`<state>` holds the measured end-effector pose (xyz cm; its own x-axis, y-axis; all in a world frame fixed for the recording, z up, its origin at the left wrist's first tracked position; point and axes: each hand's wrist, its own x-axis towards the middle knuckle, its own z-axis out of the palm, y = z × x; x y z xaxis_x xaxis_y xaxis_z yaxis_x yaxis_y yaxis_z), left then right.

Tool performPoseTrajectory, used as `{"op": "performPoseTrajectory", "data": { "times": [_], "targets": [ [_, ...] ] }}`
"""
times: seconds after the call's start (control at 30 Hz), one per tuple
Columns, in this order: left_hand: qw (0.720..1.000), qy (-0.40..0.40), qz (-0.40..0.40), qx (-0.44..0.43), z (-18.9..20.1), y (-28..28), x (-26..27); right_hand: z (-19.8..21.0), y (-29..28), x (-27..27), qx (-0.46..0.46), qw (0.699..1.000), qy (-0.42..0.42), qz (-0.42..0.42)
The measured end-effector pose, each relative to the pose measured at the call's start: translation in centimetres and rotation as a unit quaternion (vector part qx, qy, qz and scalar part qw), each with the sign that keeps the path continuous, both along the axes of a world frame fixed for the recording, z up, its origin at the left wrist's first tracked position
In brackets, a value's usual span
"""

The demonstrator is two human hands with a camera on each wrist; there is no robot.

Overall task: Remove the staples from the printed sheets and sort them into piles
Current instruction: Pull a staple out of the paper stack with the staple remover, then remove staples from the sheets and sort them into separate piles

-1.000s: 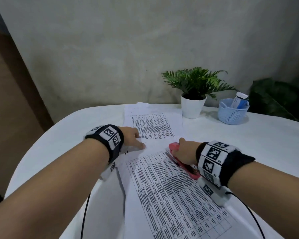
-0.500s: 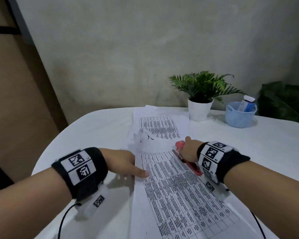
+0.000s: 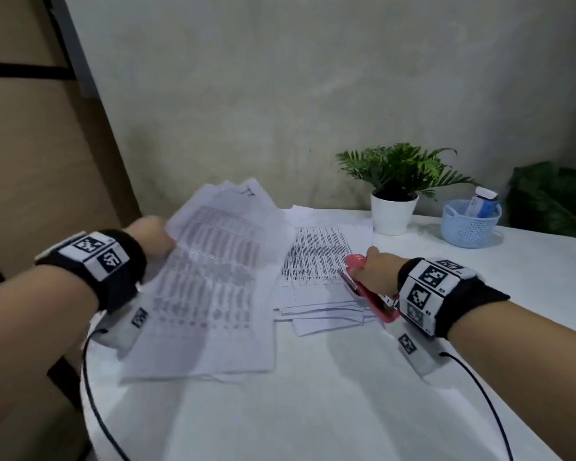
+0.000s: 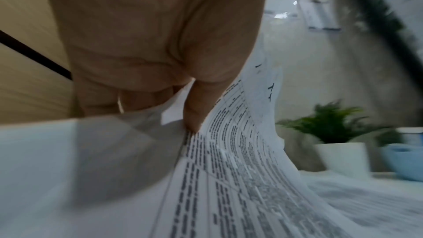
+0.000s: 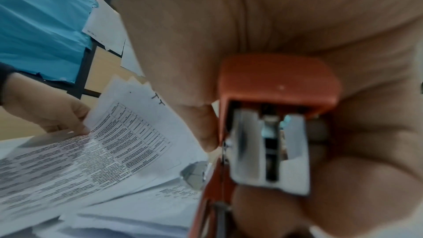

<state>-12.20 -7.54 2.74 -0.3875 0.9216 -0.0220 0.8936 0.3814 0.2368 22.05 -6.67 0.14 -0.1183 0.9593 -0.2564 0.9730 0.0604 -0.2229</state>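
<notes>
My left hand (image 3: 153, 239) pinches the left edge of a printed sheet set (image 3: 213, 281) and holds it lifted and tilted over the table's left side; in the left wrist view the thumb (image 4: 196, 104) presses on the paper (image 4: 228, 178). My right hand (image 3: 374, 272) grips a red stapler (image 3: 369, 291) over the right edge of a flat pile of printed sheets (image 3: 316, 261). The right wrist view shows the stapler's red body (image 5: 277, 77) and its metal end inside my curled fingers, with the lifted sheets (image 5: 128, 133) to the left.
A white table (image 3: 346, 394) carries everything. A potted fern (image 3: 394, 184) and a light blue basket (image 3: 469, 224) holding a small bottle stand at the back right. A wooden panel lies off the left edge. Wrist cables trail over the table near both arms.
My left hand has taken hold of the near sheet set, raised it off the table and swung it to the left, uncovering the pile beneath. The right hand has stayed put with the stapler.
</notes>
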Motion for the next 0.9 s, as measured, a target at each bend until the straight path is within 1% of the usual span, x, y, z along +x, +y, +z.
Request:
{"op": "performPoseTrajectory", "data": {
  "times": [0.1,0.17,0.3,0.37,0.4,0.43,0.5,0.57,0.63,0.7,0.77,0.83,0.9],
  "targets": [
    [0.998,0.019,0.059,0.028,-0.3,1.5,-2.7,-0.6,0.6,-0.3,-0.012,1.0,0.013,-0.023],
    [0.997,0.019,0.069,0.039,-1.1,2.6,-3.5,-1.1,0.9,-0.6,-0.01,1.0,0.003,-0.029],
    [0.994,0.026,0.094,0.04,-3.5,4.6,-3.2,-1.5,1.0,-1.1,-0.021,0.999,-0.044,0.01],
    [0.992,0.065,0.098,0.045,-4.1,5.7,-1.4,-1.4,1.1,-1.2,-0.023,0.997,-0.066,0.037],
    [0.993,0.088,0.073,0.042,-4.1,6.4,-0.1,-1.3,1.0,-1.1,-0.023,0.996,-0.068,0.048],
    [0.994,0.096,0.029,0.036,-4.1,7.3,1.3,-1.2,1.1,-1.1,-0.026,0.996,-0.071,0.055],
    [0.995,0.076,-0.065,-0.002,-4.1,9.1,4.8,-0.8,1.0,-1.0,-0.028,0.995,-0.074,0.06],
    [0.993,0.047,-0.1,-0.043,-4.7,11.0,7.8,-0.7,0.9,-0.7,-0.036,0.994,-0.081,0.063],
    [0.992,0.037,-0.099,-0.069,-5.3,12.0,10.1,-0.7,1.0,-0.5,-0.047,0.992,-0.092,0.067],
    [0.989,0.054,-0.095,-0.095,-6.2,12.9,11.7,-0.9,1.1,-0.2,-0.055,0.991,-0.094,0.072],
    [0.989,0.066,-0.089,-0.099,-6.5,13.6,12.8,-1.1,1.3,-0.1,-0.065,0.991,-0.086,0.075],
    [0.993,0.032,-0.073,-0.092,-6.3,14.6,13.5,-1.3,1.5,-0.1,-0.067,0.992,-0.075,0.079],
    [0.997,-0.042,-0.033,-0.064,-6.0,16.0,13.6,-1.5,1.8,0.0,-0.064,0.993,-0.061,0.08]
  ]
}}
